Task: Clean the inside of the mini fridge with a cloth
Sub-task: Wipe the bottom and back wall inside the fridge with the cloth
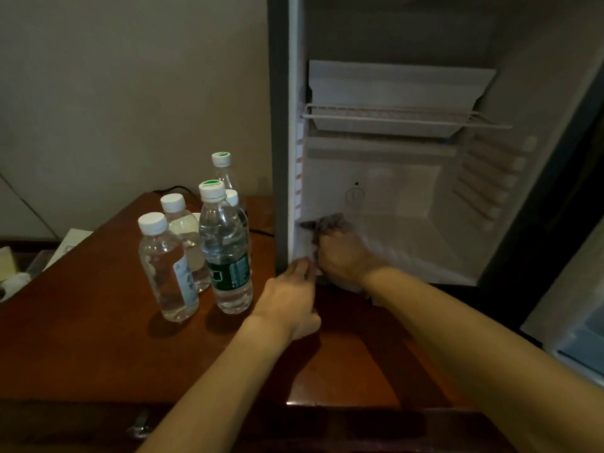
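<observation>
Evidently the clear plastic water bottles (196, 246) stand out on the brown wooden table (98, 338) at left so the white mini fridge (408, 204) is emptied. The right hand (343, 256) grasps a crumpled grey cloth (330, 223) against its near-left floor corner, while the left hand (291, 302) steadies the frame, fingers resting there.

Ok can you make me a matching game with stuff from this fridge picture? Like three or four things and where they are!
Things:
1. cloth
2. water bottles
3. wire shelf
4. left hand

Places:
A. standing on the brown table beside the fridge
B. up high inside the fridge
C. at the fridge's front bottom edge
D. on the fridge floor, under the right hand

Right pairs: 1-D, 2-A, 3-B, 4-C
</observation>
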